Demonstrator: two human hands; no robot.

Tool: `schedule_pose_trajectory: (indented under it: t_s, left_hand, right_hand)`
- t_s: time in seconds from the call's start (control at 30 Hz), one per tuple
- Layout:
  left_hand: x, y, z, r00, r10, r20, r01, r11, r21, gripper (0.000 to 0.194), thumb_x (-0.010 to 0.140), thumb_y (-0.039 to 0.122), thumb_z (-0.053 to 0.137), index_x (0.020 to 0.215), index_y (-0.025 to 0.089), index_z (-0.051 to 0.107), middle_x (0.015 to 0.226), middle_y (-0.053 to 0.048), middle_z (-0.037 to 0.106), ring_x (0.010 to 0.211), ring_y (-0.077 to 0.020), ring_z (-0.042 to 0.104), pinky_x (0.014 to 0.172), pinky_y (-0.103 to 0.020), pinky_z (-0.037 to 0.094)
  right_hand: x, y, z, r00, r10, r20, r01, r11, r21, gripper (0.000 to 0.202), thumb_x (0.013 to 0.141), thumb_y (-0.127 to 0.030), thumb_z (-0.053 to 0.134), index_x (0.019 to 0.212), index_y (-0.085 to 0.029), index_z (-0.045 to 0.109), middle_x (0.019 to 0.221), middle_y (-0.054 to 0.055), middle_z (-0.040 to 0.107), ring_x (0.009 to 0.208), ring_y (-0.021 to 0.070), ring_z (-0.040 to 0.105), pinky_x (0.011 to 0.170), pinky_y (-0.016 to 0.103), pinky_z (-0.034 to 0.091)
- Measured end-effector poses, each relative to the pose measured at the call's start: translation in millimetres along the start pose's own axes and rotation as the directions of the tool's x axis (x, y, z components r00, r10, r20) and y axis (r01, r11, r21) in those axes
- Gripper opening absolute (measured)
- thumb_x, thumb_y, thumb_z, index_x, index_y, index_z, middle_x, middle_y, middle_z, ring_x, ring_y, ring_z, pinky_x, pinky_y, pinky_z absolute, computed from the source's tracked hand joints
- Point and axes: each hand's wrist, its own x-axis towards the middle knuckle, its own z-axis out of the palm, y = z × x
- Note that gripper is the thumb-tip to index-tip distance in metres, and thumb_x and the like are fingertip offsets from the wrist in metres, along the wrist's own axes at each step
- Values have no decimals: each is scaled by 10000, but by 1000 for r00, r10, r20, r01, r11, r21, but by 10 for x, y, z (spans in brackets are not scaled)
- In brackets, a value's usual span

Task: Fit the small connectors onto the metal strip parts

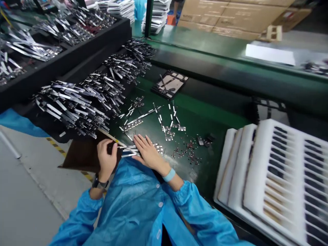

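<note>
The right hand (148,152) lies flat at the near edge of the worktop (205,119), its fingers stretched out and clenching nothing, over a small bundle of silvery strips (129,150); the palm hides the bundle's middle, while ends show to its left and right. The left hand (106,157) curls beside the left ends, thumb and forefinger close together (whether they pinch a strip, I cannot tell). It partly covers a brown box (82,153). On the left, a heap of strips (74,106) overlaps too thickly to separate. Tiny scattered bits (191,146) to the right are too small to identify. Near right, white trays (238,171) run out of view, partly hiding a flat panel (273,113)
</note>
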Motion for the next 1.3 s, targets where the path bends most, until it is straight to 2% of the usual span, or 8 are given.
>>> schedule_pose_trajectory:
  t_s: [0.07, 0.13, 0.2, 0.23, 0.57, 0.93, 1.17, 1.3]
  left_hand:
    - [-348, -105, -17, 913, -403, -59, 377, 891, -255, 450, 937, 590, 738, 1151, 201, 659, 1130, -121, 711, 1022, -262, 711, 875, -401, 582]
    - [-723, -131, 70, 715, -632, 298, 688, 559, -463, 644, 849, 722, 767, 1190, 191, 640, 1073, -127, 740, 897, -261, 750, 719, -356, 581]
    - [-993, -74, 213, 548, -542, 637, 829, 249, -501, 784, 790, 780, 791, 1269, 184, 622, 1100, -161, 764, 887, -296, 779, 699, -377, 594]
    - [-1059, -25, 285, 535, -466, 705, 837, 176, -519, 799, 778, 762, 819, 1295, 187, 617, 1122, -167, 770, 903, -304, 788, 716, -384, 600]
    - [-514, 313, 439, 736, -488, 469, 667, 401, -628, 524, 869, 628, 799, 1024, 143, 675, 939, -126, 804, 791, -256, 806, 676, -321, 604]
    - [-133, 730, 477, 705, -527, 475, 702, 420, -576, 515, 716, 541, 927, 960, 151, 695, 877, -52, 735, 709, -196, 749, 520, -236, 527]
    - [-91, 722, 740, 839, -472, 271, 543, 693, -475, 453, 769, 533, 879, 940, 142, 726, 745, -16, 703, 550, -125, 608, 508, -239, 478]
    - [343, 683, 860, 910, -223, 349, 348, 868, -353, 365, 833, 501, 805, 925, 153, 743, 605, 2, 642, 488, -133, 551, 509, -253, 439]
  right_hand:
    - [-51, -10, 29, 1000, -30, 6, 30, 999, -12, 823, 1054, -528, 629, 1698, -86, 370, 1757, 216, 352, 1650, 396, 310, 1354, 639, 249]
    - [-105, -10, 49, 999, -45, 1, 45, 999, -19, 745, 1057, -442, 641, 1691, -131, 404, 1753, 192, 374, 1644, 385, 328, 1349, 636, 264]
    - [-145, -2, 56, 998, -55, -4, 55, 998, -14, 653, 1057, -360, 640, 1658, -167, 473, 1737, 174, 416, 1634, 381, 351, 1340, 647, 279]
    - [-158, 6, 55, 998, -63, -5, 63, 998, -7, 610, 1057, -339, 638, 1630, -173, 515, 1724, 172, 438, 1627, 386, 364, 1334, 659, 284]
    - [-90, 108, 67, 993, -63, -100, 75, 989, 125, 283, 1077, -256, 610, 1292, -202, 786, 1502, 137, 694, 1501, 318, 568, 1267, 601, 424]
    - [-6, 121, 69, 976, 30, -214, 22, 972, 235, 271, 1083, -225, 584, 1230, -161, 803, 1383, 151, 765, 1400, 254, 664, 1230, 454, 486]
    - [10, 93, 7, 974, 90, -209, -24, 953, 301, 370, 1086, -202, 544, 1398, -211, 741, 1435, 114, 742, 1411, 225, 650, 1220, 405, 504]
    - [-34, 155, -87, 923, 246, -297, -122, 916, 382, 425, 1065, -249, 582, 1476, -217, 687, 1532, 140, 670, 1477, 261, 589, 1254, 472, 467]
